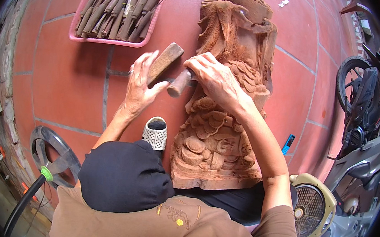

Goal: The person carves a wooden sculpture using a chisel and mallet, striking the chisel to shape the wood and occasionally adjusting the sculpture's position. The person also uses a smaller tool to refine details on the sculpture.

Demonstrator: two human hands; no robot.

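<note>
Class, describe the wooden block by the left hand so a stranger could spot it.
Find the big reddish-brown carving on the tiled floor. Look just left of its upper half, between the hands. The wooden block by the left hand is straight-edged and angular, unlike the rounded handle in the right hand.

A blue phone [288, 145] lies on red floor tiles [70, 100], near a beige fan [311, 210] and motorbike [360, 167].
</note>
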